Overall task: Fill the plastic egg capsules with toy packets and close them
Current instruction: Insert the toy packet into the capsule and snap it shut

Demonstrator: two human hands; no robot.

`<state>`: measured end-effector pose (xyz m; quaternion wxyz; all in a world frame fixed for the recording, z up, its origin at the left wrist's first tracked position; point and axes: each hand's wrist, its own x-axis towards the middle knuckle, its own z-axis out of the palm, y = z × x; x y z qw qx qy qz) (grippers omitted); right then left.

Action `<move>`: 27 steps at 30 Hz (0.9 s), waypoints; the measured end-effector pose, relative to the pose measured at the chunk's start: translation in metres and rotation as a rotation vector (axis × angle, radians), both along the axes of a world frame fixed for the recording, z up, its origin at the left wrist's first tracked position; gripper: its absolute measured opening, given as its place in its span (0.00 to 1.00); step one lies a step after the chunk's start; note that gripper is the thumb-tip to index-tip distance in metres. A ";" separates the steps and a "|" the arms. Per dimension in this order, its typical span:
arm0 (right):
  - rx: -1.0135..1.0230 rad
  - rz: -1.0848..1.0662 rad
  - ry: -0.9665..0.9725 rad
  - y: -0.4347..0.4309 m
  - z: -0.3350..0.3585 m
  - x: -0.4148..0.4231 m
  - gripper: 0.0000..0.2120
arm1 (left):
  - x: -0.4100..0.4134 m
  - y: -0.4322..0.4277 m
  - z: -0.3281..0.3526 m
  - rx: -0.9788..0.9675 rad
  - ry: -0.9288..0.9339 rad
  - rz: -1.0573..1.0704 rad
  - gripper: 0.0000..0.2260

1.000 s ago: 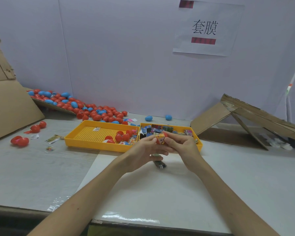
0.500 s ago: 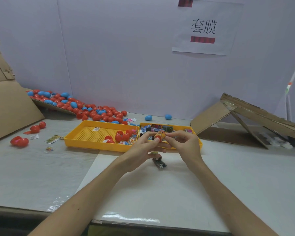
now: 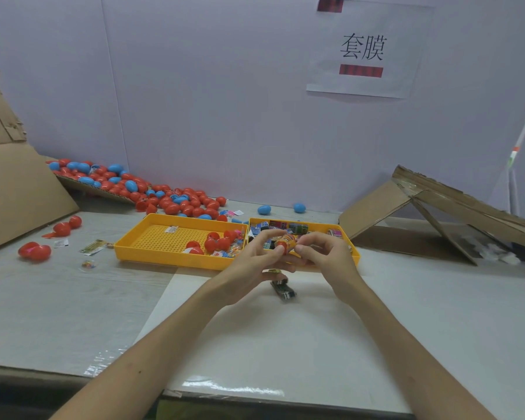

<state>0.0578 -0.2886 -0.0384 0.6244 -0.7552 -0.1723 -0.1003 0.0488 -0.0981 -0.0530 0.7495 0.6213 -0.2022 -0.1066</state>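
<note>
Hands meet at the centre of the head view, raised a little above the table point(image 3: 285, 353). Our left hand point(image 3: 252, 265) and right hand point(image 3: 327, 257) are close together with fingers curled, and both pinch one red egg capsule point(image 3: 281, 246) between their fingertips. A bright orange toy packet point(image 3: 289, 238) shows at the capsule's top. We cannot tell whether the capsule is closed.

Just beyond the hands, two yellow trays stand side by side. The left tray point(image 3: 164, 257), beyond and left of our left hand, holds a few red capsule pieces and clear packets at its right end. The right tray point(image 3: 356, 257), partly hidden behind both hands, holds dark toy packets.

Beneath the hands, nearer to us, a dark packet point(image 3: 283, 291) lies on the table. Well beyond and left of our left hand, a heap of red and blue capsules point(image 3: 170, 203) spreads along the wall. Far right of our right hand, folded cardboard point(image 3: 437, 204) leans on the table.
</note>
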 end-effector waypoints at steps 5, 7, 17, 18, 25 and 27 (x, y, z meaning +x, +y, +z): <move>-0.046 -0.006 -0.005 0.000 0.000 0.001 0.12 | -0.001 0.001 0.000 0.028 -0.019 -0.001 0.19; -0.061 0.004 -0.005 0.000 -0.001 0.001 0.10 | -0.001 0.001 0.000 0.041 -0.022 0.004 0.18; -0.155 -0.012 -0.058 0.005 -0.005 0.003 0.12 | 0.000 -0.001 0.001 0.087 -0.021 0.025 0.15; -0.168 -0.026 -0.075 0.006 -0.006 0.003 0.12 | -0.001 -0.001 0.001 0.084 -0.021 0.033 0.14; -0.197 -0.060 -0.104 0.008 -0.006 0.003 0.12 | -0.003 -0.003 0.001 0.100 -0.040 0.059 0.11; -0.200 -0.066 -0.105 0.008 -0.006 0.002 0.12 | -0.003 -0.003 0.002 0.105 -0.047 0.061 0.12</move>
